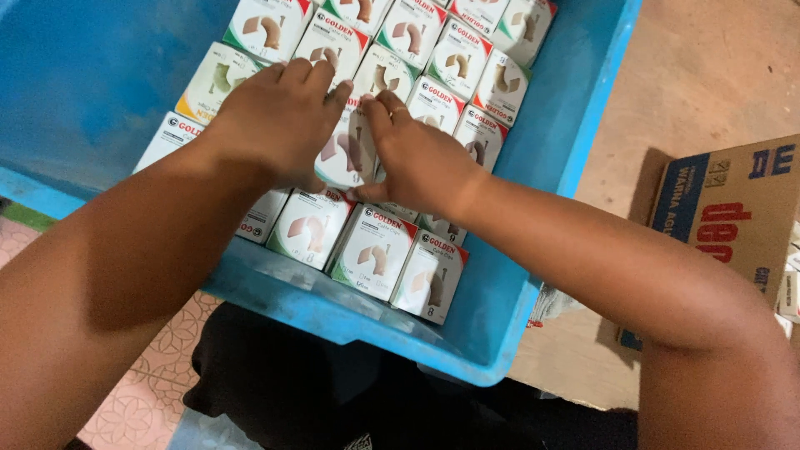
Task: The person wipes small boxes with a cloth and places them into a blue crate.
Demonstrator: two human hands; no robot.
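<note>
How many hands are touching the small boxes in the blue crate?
2. The left hand lies flat on the small boxes in the middle of the blue crate; the right hand presses beside it.

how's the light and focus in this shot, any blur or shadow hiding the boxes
Head view: dim, soft light, no hard glare. The small white boxes in the blue crate are fairly sharp; the cardboard carton at the right edge looks a little softer. The left hand and right hand cover the middle boxes. The near forearms are dark and underexposed, and the crate's far-left interior is shadowed.
</note>
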